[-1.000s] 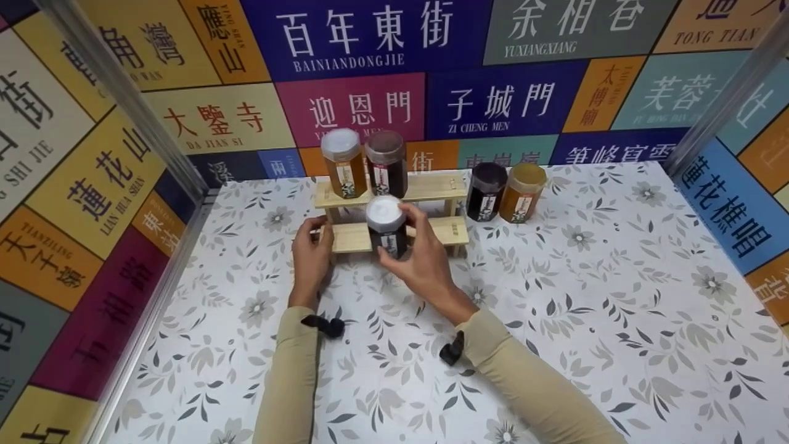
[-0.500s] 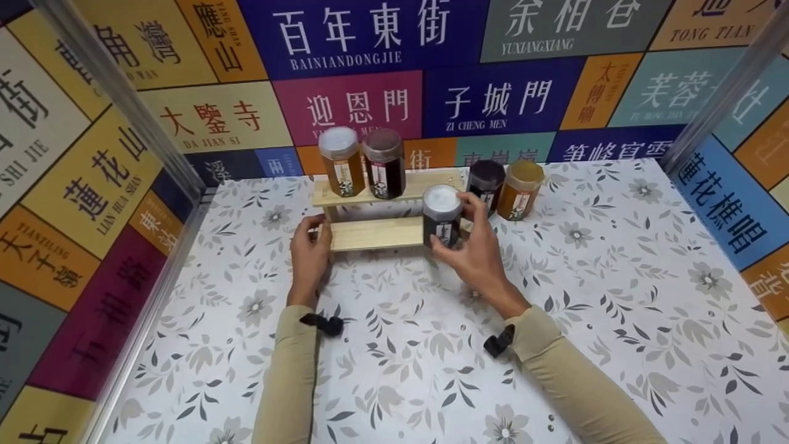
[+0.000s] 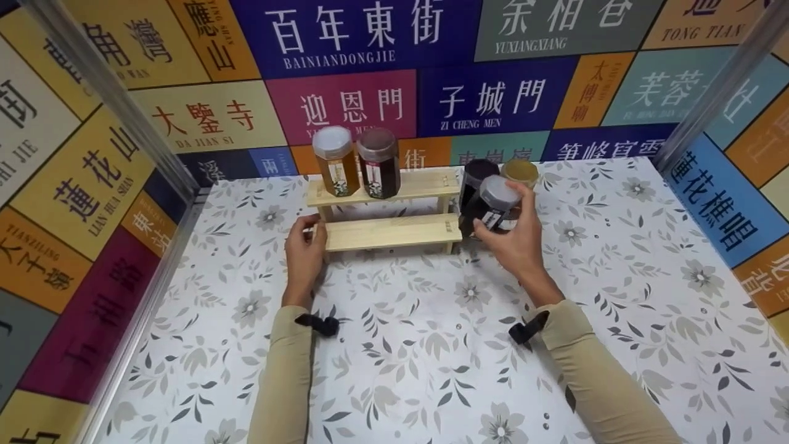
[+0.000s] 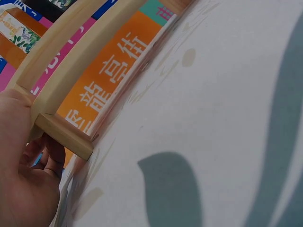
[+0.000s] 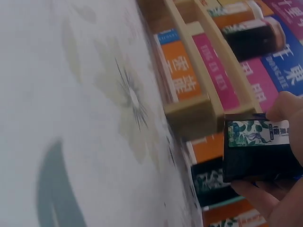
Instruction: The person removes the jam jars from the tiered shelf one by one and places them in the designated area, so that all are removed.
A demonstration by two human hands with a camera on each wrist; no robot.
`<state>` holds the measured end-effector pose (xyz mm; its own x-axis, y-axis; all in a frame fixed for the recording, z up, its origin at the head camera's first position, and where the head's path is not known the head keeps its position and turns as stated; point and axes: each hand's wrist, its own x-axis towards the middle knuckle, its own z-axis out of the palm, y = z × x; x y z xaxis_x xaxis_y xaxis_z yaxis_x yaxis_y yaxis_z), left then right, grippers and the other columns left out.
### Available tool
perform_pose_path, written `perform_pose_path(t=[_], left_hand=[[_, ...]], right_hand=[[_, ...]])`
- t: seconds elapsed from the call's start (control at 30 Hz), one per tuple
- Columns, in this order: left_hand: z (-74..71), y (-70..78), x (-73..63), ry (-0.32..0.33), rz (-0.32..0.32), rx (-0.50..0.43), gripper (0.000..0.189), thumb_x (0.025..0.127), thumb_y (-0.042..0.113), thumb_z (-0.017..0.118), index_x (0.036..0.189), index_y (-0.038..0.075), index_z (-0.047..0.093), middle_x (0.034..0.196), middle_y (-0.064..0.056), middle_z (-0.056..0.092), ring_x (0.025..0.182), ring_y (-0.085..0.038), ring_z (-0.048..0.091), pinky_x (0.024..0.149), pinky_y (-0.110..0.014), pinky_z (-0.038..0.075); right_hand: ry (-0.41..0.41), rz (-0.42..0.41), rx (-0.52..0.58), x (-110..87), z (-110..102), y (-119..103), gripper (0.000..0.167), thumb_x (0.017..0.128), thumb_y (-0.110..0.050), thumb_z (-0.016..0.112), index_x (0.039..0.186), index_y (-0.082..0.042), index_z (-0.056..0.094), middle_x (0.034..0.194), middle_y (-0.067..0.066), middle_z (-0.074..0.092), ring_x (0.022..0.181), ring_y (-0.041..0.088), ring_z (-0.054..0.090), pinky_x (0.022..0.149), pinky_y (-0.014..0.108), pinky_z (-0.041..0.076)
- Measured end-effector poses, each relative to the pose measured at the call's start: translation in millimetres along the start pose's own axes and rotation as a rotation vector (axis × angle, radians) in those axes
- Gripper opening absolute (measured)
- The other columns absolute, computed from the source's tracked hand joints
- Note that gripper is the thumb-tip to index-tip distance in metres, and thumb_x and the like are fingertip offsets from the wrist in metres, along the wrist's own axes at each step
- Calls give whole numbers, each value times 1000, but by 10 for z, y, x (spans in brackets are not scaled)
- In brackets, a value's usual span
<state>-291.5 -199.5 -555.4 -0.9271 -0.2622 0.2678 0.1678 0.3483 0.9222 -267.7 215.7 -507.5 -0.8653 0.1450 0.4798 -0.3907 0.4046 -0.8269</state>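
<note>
My right hand (image 3: 521,240) grips a dark jar (image 3: 496,197) with a pale lid, tilted, just past the right end of a two-step wooden rack (image 3: 394,232). In the right wrist view the jar's label (image 5: 251,133) shows between thumb and fingers. My left hand (image 3: 305,250) holds the left end of the rack's lower step; the left wrist view shows its fingers curled at the wooden end (image 4: 66,137). On the upper step stand an amber jar (image 3: 339,172) with a white lid and a dark jar (image 3: 380,174) with a brownish lid.
Behind the held jar, a dark-lidded jar (image 3: 479,172) and a yellow-lidded jar (image 3: 519,171) stand on the table, partly hidden. A flowered cloth (image 3: 394,345) covers the table. Panels with printed characters (image 3: 345,105) rise at the back and sides.
My right hand has lifted the dark jar off the rack's lower step and carried it right, past the rack's end, where it now tilts. My left hand stays at the rack.
</note>
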Motion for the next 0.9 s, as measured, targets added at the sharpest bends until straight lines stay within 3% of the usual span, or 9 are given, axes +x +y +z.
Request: perform_pose_path(t=[0.27, 0.63, 0.77, 0.9], left_hand=[[-12, -12, -1, 3, -4, 0, 30, 109, 26, 64, 132, 8, 70, 128, -13, 69, 98, -22, 65, 83, -30, 52], [-10, -9, 12, 3, -2, -6, 30, 109, 26, 65, 132, 8, 70, 127, -12, 70, 97, -21, 65, 81, -29, 52], [-6, 2, 12, 5, -11, 4, 29, 109, 25, 65, 132, 7, 70, 127, -12, 70, 97, -21, 64, 83, -30, 51], [-9, 12, -8, -2, -8, 10, 30, 110, 27, 64, 133, 8, 69, 128, -13, 69, 97, -22, 64, 80, -29, 51]], right_hand=[[-110, 10, -108, 18, -57, 237, 88, 83, -12, 93, 157, -24, 46, 149, 11, 57, 126, 27, 60, 103, 53, 50], [-184, -4, -113, 30, -33, 188, 91, 86, -14, 93, 159, -22, 40, 157, 13, 47, 137, 31, 54, 111, 57, 47], [-164, -34, -181, 56, -21, 98, 91, 85, -25, 96, 158, -16, 42, 157, 13, 49, 143, 33, 48, 117, 60, 41], [-87, -100, -225, 79, 43, -82, 87, 86, -32, 95, 156, -13, 47, 154, 11, 54, 143, 33, 47, 118, 58, 38]])
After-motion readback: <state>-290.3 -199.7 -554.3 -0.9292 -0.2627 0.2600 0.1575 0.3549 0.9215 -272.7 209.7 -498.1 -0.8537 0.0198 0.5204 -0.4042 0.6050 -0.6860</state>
